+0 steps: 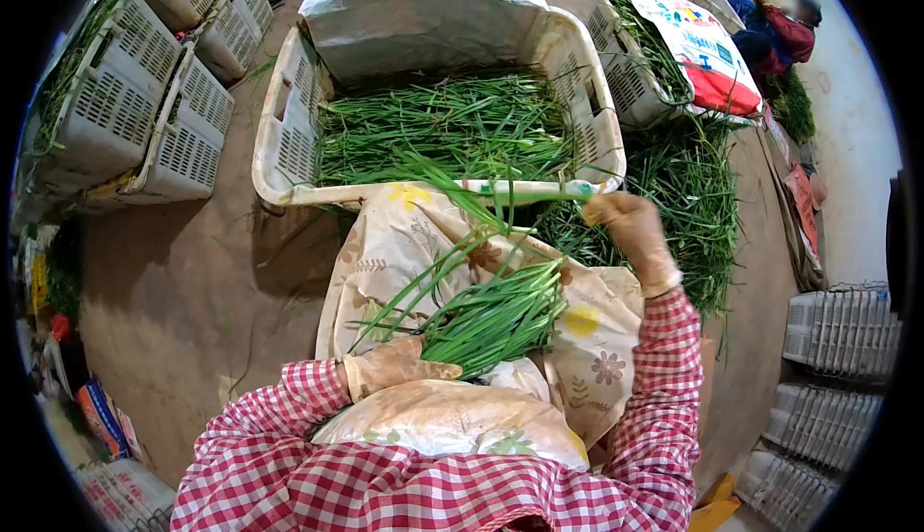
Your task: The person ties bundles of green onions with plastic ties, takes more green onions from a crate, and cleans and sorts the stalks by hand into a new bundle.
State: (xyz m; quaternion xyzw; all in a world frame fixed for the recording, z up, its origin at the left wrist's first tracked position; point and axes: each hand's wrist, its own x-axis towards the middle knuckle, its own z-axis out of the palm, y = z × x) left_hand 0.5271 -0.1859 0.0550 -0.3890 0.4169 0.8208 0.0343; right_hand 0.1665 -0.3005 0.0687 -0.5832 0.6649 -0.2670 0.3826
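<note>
A thick bunch of green garlic chives (496,320) lies across the apron (385,253) on my lap, with its pale ends toward the right. My left hand (393,368), in a thin glove, rests against the lower left side of this bunch and holds it. Out to the right, my right hand (635,233), also gloved, is closed on the ends of a few long chives (462,195) that trail leftward over the near rim of the crate. Its fingertips are partly hidden.
A large white plastic crate (611,137) full of chives stands in front of me. More loose chives (693,185) are heaped at the right. Stacked crates (115,99) line the left side, and a printed sack (698,41) covers another crate. A person (775,31) sits at the far right.
</note>
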